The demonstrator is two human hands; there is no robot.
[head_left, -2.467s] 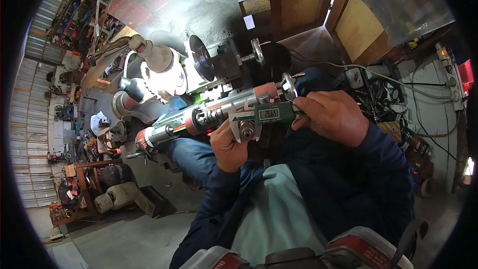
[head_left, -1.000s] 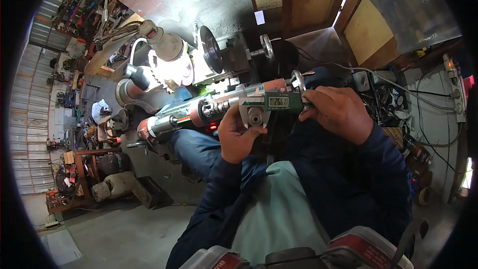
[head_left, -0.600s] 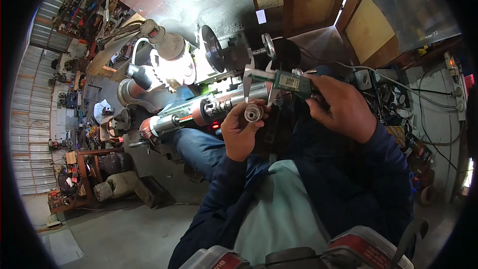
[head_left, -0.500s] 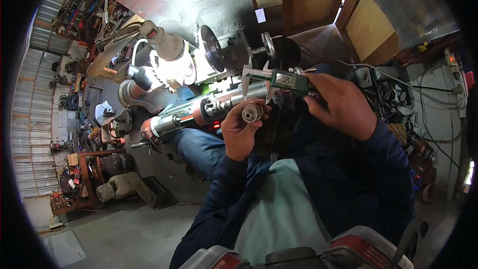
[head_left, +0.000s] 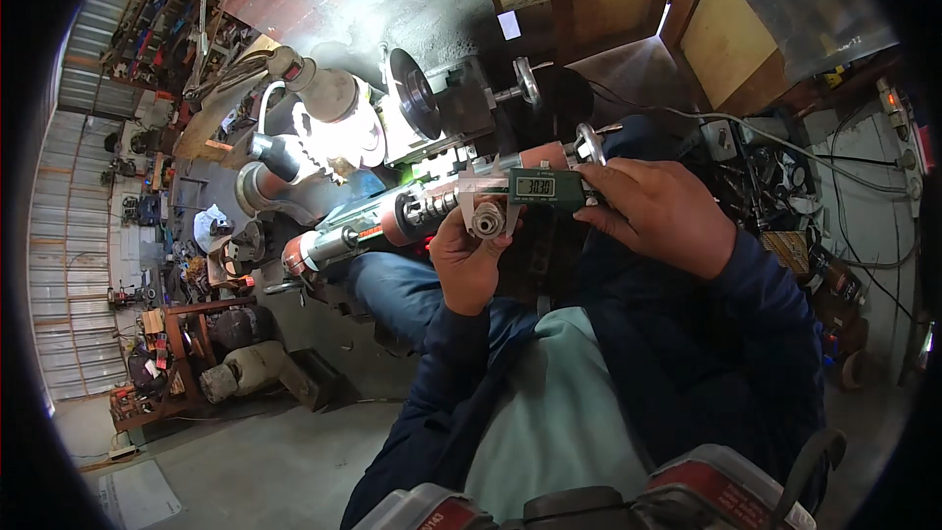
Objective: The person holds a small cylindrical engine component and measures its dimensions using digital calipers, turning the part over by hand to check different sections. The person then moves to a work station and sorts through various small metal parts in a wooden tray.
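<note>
My left hand (head_left: 464, 265) is closed round a small ringed metal part (head_left: 488, 220), its bored end turned up toward me. In my right hand (head_left: 672, 218) is a digital caliper (head_left: 548, 188) with a green body and a lit display. The caliper's jaws straddle the metal part, one on each side, at its upper end. Fingers of my right hand grip the caliper's right end, the thumb below it. Behind both hands runs a machine with a long metal cylinder (head_left: 334, 244) and a red collar.
A bright work lamp (head_left: 339, 128) shines at the machine's left. Beyond stand a dark disc (head_left: 412, 93) and a handwheel (head_left: 527, 81). A cluttered wooden bench (head_left: 182, 353) is at the left. Cables (head_left: 785, 142) and tools lie at the right, with wooden panels behind.
The caliper has come down and left onto the metal part, its jaws now around it; before, they were above and beside it. The display reading has changed.
</note>
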